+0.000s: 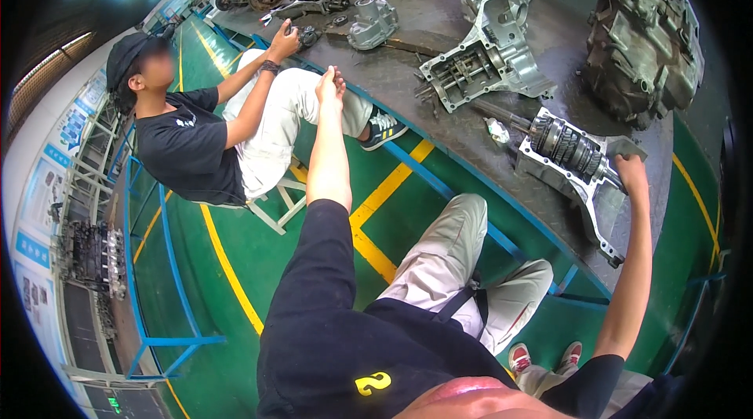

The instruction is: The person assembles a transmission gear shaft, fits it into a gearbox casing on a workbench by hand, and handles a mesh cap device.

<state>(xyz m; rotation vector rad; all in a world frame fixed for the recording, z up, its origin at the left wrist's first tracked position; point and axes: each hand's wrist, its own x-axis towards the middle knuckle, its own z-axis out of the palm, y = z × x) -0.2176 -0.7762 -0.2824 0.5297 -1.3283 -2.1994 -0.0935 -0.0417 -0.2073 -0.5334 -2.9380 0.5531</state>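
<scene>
My right hand point(630, 170) grips the edge of a silver gearbox housing with a gear shaft point(569, 158), which lies on the dark metal workbench point(439, 19). My left hand point(331, 86) is stretched out in the air near the bench's blue front edge, fingers pinched together, and I cannot tell whether anything is between them. An open aluminium gearbox casing point(482, 66) lies just beyond, with shafts showing inside.
A seated person in a black cap and shirt point(184, 132) sits on a stool at the left, one hand on a part on the bench. More casings point(645, 34) and parts point(373, 23) crowd the bench. Green floor with yellow lines below; blue rail frames at the left.
</scene>
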